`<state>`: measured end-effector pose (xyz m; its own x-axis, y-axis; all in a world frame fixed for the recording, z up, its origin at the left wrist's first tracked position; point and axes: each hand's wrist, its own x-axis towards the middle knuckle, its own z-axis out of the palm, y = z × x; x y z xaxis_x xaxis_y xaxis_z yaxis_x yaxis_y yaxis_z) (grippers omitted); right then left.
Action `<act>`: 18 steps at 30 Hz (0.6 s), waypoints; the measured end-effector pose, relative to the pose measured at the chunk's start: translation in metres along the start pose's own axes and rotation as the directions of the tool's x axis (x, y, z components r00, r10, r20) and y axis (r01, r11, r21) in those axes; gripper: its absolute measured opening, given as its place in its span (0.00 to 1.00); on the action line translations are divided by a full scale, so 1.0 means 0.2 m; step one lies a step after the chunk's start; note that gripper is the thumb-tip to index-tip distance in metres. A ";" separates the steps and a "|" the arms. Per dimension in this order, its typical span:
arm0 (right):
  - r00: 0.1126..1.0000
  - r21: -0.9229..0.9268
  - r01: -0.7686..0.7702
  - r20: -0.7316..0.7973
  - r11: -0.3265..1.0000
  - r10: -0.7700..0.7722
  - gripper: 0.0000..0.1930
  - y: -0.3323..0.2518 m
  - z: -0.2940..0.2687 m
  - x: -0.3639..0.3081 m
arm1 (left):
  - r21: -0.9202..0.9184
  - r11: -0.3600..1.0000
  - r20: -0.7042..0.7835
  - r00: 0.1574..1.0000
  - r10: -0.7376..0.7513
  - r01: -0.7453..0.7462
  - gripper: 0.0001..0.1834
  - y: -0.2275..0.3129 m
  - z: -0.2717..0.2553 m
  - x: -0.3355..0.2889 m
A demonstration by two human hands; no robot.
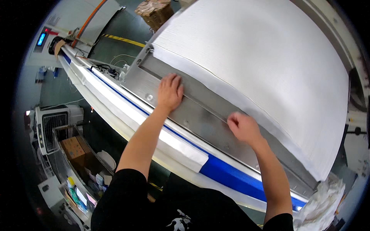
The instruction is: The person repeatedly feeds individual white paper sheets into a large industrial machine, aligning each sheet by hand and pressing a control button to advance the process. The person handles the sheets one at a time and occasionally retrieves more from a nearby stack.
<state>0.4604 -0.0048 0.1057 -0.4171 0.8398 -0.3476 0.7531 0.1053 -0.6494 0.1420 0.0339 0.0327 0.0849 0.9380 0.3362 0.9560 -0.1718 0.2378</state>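
A wide white fabric sheet covers the far side of the machine bed, its near edge hanging in a loose border. Before it runs a grey metal panel with a narrow lengthwise slot. My left hand rests on this panel, fingers laid over the slot and slightly bent. Farther right, my right hand is just short of the fabric's edge, its fingers curled and thumb drawn in. Motion blurs those fingertips, so anything between them cannot be made out.
A white rail with a blue strip crosses between me and the panel. Crumpled white cloth hangs at the right end. At lower left are a cart with cardboard boxes and a white air cooler. A wrapped carton stands beyond.
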 end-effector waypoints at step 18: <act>0.932 -0.041 0.271 -0.239 0.962 -0.273 0.11 -0.64 0.03 1.57 | -0.150 0.983 0.056 0.994 -0.097 0.104 0.23 -0.03 -0.02 0.00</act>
<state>0.2285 0.2425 0.0754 -0.4729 0.8810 0.0146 0.6319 0.3507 -0.6912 0.1357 0.0336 0.0342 0.0072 0.9655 0.2604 0.9066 -0.1162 0.4056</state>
